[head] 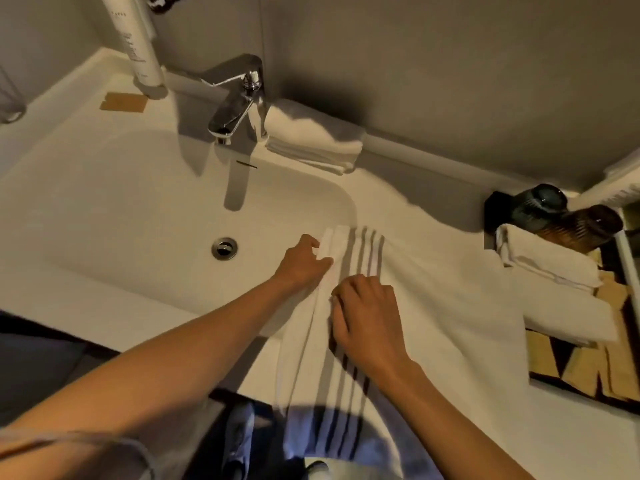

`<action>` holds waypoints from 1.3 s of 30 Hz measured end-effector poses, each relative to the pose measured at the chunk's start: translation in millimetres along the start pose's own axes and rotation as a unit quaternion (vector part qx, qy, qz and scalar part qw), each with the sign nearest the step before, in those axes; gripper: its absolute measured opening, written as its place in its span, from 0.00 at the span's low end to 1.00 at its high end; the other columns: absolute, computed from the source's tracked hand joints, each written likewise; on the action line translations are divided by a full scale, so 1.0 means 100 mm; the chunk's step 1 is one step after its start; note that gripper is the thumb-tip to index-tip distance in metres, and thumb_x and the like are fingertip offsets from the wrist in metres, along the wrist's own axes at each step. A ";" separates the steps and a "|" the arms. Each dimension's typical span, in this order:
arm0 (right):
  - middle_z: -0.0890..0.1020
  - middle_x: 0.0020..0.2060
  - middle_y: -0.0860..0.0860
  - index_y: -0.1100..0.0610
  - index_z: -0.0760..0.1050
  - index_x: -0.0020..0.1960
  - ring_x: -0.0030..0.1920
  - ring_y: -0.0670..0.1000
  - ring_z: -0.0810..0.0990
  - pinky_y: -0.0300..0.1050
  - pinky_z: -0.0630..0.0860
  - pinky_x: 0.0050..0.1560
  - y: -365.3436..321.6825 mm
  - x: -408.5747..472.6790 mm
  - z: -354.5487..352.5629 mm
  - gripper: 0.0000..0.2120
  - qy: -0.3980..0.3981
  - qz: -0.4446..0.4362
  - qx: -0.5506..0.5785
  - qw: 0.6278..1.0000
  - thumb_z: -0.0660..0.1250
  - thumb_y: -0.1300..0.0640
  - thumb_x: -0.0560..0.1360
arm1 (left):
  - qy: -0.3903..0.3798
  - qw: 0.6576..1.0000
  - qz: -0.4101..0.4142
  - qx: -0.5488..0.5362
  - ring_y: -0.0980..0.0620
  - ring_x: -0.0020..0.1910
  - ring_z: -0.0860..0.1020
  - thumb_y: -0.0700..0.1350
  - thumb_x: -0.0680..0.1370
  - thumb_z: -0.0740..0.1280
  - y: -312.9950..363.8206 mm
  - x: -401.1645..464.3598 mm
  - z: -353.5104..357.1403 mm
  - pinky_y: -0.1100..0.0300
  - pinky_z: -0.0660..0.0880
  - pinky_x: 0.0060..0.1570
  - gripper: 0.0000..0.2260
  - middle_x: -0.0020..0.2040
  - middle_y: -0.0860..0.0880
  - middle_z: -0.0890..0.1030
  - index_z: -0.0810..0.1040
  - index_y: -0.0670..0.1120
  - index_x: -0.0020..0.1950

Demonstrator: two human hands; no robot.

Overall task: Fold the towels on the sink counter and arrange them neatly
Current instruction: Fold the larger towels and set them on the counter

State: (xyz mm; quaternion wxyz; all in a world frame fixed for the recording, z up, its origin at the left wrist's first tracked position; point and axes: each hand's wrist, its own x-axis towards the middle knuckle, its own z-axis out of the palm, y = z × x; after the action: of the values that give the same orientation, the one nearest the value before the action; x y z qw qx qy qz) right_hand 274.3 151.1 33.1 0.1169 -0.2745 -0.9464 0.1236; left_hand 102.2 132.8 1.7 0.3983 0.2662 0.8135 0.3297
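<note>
Striped towel (349, 368) lies on the counter (485, 427) right of the basin, long axis running from the front edge, where its near end hangs over, away toward the basin's right rim; dark stripes run along that axis. Rest of the towel spreads right as a wide white sheet.

Right hand (367, 320) palm down on the towel's middle, fingers bent and pressing a fold, nothing clearly pinched. Left hand (304, 261) reaches further out, forearm crossing the basin's (138, 209) corner, fingers and thumb pinching the towel's far left edge.

Right of the sheet: a folded white towel (550, 268) by a patterned tray (588, 368), two dark bottles (568, 213) behind. Open counter shows near right.

Far back, another folded towel (311, 140) sits against the wall, just right of the faucet (239, 98); a white tube (138, 39) stands left.
</note>
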 end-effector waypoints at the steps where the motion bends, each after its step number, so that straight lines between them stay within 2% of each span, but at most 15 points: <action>1: 0.79 0.46 0.51 0.55 0.77 0.47 0.44 0.53 0.75 0.46 0.64 0.41 0.00 -0.13 0.08 0.05 -0.028 0.002 -0.014 0.999 0.62 0.58 0.76 | -0.002 1.000 -0.008 0.028 0.47 0.52 0.79 0.52 0.79 0.66 -0.08 -0.10 -0.01 0.58 0.72 0.47 0.20 0.54 0.45 0.79 0.69 0.45 0.67; 6: 0.78 0.45 0.53 0.59 0.76 0.46 0.42 0.55 0.75 0.49 0.71 0.40 0.02 -0.22 0.21 0.06 -0.050 0.027 0.007 0.998 0.61 0.59 0.77 | 0.042 0.992 0.021 0.117 0.42 0.56 0.78 0.51 0.82 0.58 -0.25 -0.64 0.11 0.53 0.74 0.53 0.18 0.60 0.40 0.79 0.68 0.42 0.69; 9: 0.75 0.41 0.54 0.58 0.71 0.41 0.39 0.52 0.73 0.46 0.67 0.37 -0.10 -0.38 0.12 0.04 -0.045 0.022 0.027 0.998 0.61 0.64 0.74 | 0.076 0.983 0.058 0.158 0.42 0.59 0.74 0.49 0.81 0.61 -0.27 -1.10 0.16 0.51 0.72 0.55 0.19 0.63 0.42 0.75 0.68 0.42 0.69; 12: 0.78 0.42 0.54 0.57 0.75 0.43 0.41 0.54 0.75 0.47 0.69 0.39 -0.31 -0.76 0.05 0.05 -0.033 0.018 -0.017 0.999 0.64 0.64 0.71 | 0.161 0.925 0.111 0.325 0.43 0.53 0.73 0.48 0.78 0.62 -0.40 -1.60 0.20 0.53 0.68 0.46 0.10 0.56 0.44 0.76 0.77 0.45 0.55; 14: 0.80 0.45 0.53 0.56 0.77 0.47 0.44 0.54 0.77 0.45 0.70 0.42 -0.45 -1.08 0.06 0.07 -0.045 0.040 -0.019 0.998 0.65 0.63 0.71 | 0.182 0.903 0.099 0.376 0.45 0.49 0.75 0.53 0.80 0.59 -0.48 -1.91 0.24 0.54 0.67 0.44 0.13 0.50 0.45 0.77 0.77 0.45 0.48; 17: 0.79 0.58 0.55 0.58 0.77 0.58 0.56 0.56 0.78 0.47 0.73 0.54 -0.50 -1.34 0.15 0.13 -0.065 0.063 0.004 0.996 0.65 0.60 0.74 | 0.131 0.947 -0.031 0.293 0.44 0.50 0.79 0.63 0.79 0.56 -0.63 -2.25 0.34 0.54 0.71 0.44 0.23 0.52 0.45 0.81 0.75 0.44 0.54; 19: 0.71 0.69 0.56 0.58 0.71 0.68 0.68 0.58 0.71 0.50 0.68 0.67 -0.51 -1.41 0.11 0.21 -0.085 0.071 0.030 0.993 0.63 0.56 0.76 | 0.132 0.966 -0.135 0.174 0.42 0.57 0.78 0.68 0.75 0.62 -0.70 -2.40 0.40 0.54 0.72 0.45 0.31 0.59 0.43 0.79 0.71 0.42 0.63; 21: 0.65 0.74 0.56 0.59 0.66 0.74 0.73 0.59 0.64 0.51 0.62 0.72 -0.54 -1.42 0.07 0.27 -0.125 0.080 0.076 0.986 0.57 0.49 0.77 | 0.118 0.974 -0.191 0.008 0.40 0.60 0.77 0.64 0.70 0.72 -0.77 -2.43 0.47 0.55 0.73 0.48 0.38 0.62 0.41 0.76 0.63 0.41 0.68; 23: 0.64 0.75 0.56 0.60 0.65 0.74 0.73 0.59 0.64 0.49 0.62 0.73 -0.52 -1.41 0.04 0.31 -0.133 0.085 0.105 0.982 0.51 0.47 0.76 | 0.092 0.965 -0.186 -0.158 0.43 0.54 0.79 0.56 0.68 0.77 -0.82 -2.37 0.54 0.52 0.79 0.50 0.34 0.57 0.42 0.77 0.64 0.41 0.62; 25: 0.65 0.75 0.55 0.59 0.67 0.73 0.73 0.58 0.65 0.47 0.61 0.74 -0.45 -1.40 0.06 0.26 -0.126 0.081 0.120 0.981 0.52 0.52 0.78 | 0.067 0.947 -0.188 -0.250 0.48 0.43 0.80 0.48 0.70 0.76 -0.86 -2.32 0.59 0.54 0.82 0.42 0.24 0.49 0.42 0.80 0.72 0.38 0.58; 28: 0.63 0.77 0.55 0.57 0.64 0.75 0.75 0.55 0.62 0.43 0.55 0.75 -0.34 -1.49 0.08 0.22 -0.145 0.063 0.122 0.980 0.54 0.55 0.82 | 0.047 0.964 -0.148 -0.214 0.52 0.34 0.77 0.43 0.75 0.68 -0.84 -2.45 0.57 0.60 0.75 0.31 0.05 0.40 0.47 0.81 0.82 0.44 0.48; 32: 0.76 0.65 0.56 0.57 0.73 0.67 0.64 0.58 0.74 0.51 0.70 0.64 -0.38 -1.50 0.03 0.18 -0.119 0.046 0.049 0.991 0.56 0.56 0.80 | 0.074 0.956 -0.141 -0.245 0.47 0.46 0.83 0.43 0.74 0.68 -0.88 -2.56 0.40 0.51 0.81 0.48 0.07 0.46 0.46 0.85 0.84 0.44 0.48; 33: 0.77 0.62 0.56 0.56 0.75 0.64 0.62 0.59 0.76 0.53 0.72 0.60 -0.40 -1.53 0.05 0.16 -0.098 0.059 0.018 0.993 0.58 0.56 0.78 | 0.067 0.951 -0.151 -0.260 0.45 0.47 0.83 0.42 0.75 0.68 -0.91 -2.58 0.38 0.49 0.82 0.47 0.08 0.48 0.44 0.85 0.82 0.43 0.52; 36: 0.73 0.69 0.56 0.54 0.72 0.69 0.69 0.59 0.71 0.60 0.69 0.67 -0.45 -1.69 0.15 0.21 -0.081 0.089 -0.028 0.992 0.61 0.53 0.77 | 0.055 0.957 -0.163 -0.232 0.44 0.47 0.81 0.39 0.75 0.67 -1.01 -2.60 0.35 0.56 0.81 0.35 0.09 0.51 0.42 0.81 0.77 0.43 0.55; 39: 0.76 0.66 0.58 0.56 0.75 0.67 0.65 0.59 0.75 0.56 0.73 0.65 -0.37 -1.85 0.15 0.19 -0.041 0.028 -0.003 0.999 0.63 0.54 0.77 | 0.023 0.965 -0.195 -0.177 0.44 0.46 0.82 0.38 0.74 0.64 -1.09 -2.67 0.30 0.50 0.84 0.42 0.09 0.49 0.44 0.83 0.80 0.46 0.52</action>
State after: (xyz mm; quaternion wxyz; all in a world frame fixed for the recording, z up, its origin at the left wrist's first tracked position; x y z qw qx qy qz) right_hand 403.9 16.4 1.3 0.0734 -0.2958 -0.9427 0.1354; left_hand 252.9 -112.7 32.1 0.4768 0.0203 0.7875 0.3900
